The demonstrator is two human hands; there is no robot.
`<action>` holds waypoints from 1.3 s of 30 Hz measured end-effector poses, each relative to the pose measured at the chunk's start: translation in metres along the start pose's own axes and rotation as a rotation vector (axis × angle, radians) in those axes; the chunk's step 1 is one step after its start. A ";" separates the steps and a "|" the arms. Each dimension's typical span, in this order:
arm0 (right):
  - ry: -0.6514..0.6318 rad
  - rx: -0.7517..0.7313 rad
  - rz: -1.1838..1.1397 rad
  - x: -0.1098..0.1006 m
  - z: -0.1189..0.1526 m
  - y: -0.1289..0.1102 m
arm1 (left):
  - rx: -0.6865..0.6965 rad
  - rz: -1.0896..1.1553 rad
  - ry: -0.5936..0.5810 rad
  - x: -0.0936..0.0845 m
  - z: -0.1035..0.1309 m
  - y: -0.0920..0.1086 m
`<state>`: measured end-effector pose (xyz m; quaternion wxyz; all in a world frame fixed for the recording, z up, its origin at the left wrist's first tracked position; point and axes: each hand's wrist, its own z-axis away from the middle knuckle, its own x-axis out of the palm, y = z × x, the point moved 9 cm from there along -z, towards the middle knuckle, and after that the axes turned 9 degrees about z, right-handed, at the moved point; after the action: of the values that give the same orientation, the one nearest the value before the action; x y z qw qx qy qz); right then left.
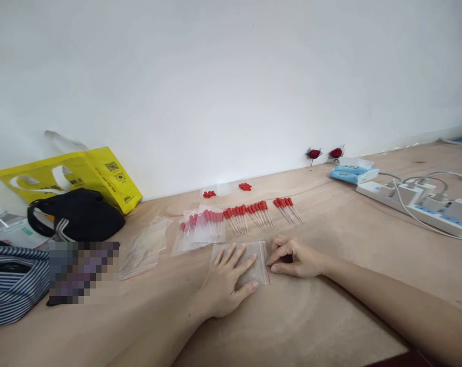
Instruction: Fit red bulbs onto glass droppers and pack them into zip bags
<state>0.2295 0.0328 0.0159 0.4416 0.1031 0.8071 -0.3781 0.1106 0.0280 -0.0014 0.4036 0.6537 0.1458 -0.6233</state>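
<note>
A clear zip-lock bag point(258, 262) with a red line along its right edge lies flat on the wooden table. My left hand point(226, 280) rests on the bag, fingers spread and palm down. At the bag's right edge, my right hand point(292, 257) has its fingers curled, with the fingertips pinching at the zip strip. Just beyond lie droppers with red rubber bulbs point(255, 206), laid in rows. Another small group of droppers point(288, 209) sits to their right. More droppers point(213, 219) are inside clear bags at the left of the row.
Flat clear bags point(144, 250) lie to the left. Small red bulbs point(245, 187) are by the wall. A yellow tote bag point(101, 178), a black pouch point(89, 216) and a striped bag point(17, 285) stand left. At right are a tissue pack point(351, 174), a power strip point(417, 206) and red roses point(314, 153).
</note>
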 end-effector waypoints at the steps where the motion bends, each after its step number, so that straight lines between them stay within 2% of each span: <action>1: -0.004 -0.016 0.002 0.000 0.000 -0.002 | 0.003 0.005 0.003 0.000 0.000 0.000; 9: -0.028 -0.102 0.043 -0.002 0.001 -0.014 | 0.011 0.017 0.026 0.001 0.000 -0.002; 17: -0.032 -0.152 0.276 0.002 0.001 -0.028 | 0.008 0.010 0.022 0.002 0.000 -0.002; 22: -0.051 -0.186 0.218 0.009 -0.002 -0.034 | 0.017 0.028 0.050 0.003 0.000 -0.002; 26: -0.127 -0.159 0.178 0.017 -0.003 -0.030 | -0.021 0.063 0.096 0.000 0.000 -0.006; 29: -0.151 -0.137 0.150 0.015 -0.002 -0.026 | -0.036 0.106 0.120 -0.007 0.002 -0.012; 33: -0.130 -0.112 0.085 0.008 -0.001 -0.015 | 0.020 0.094 0.126 -0.020 0.006 -0.015; 36: -0.106 -0.075 0.024 0.004 -0.001 -0.004 | 0.066 0.119 0.080 -0.022 0.007 -0.015; 39: -0.084 -0.038 -0.050 0.000 -0.001 0.001 | 0.073 0.174 0.103 -0.024 0.006 -0.016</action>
<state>0.2295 0.0342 0.0155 0.4672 0.0586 0.7972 -0.3777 0.0907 0.0414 0.0160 0.4243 0.7093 0.0864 -0.5563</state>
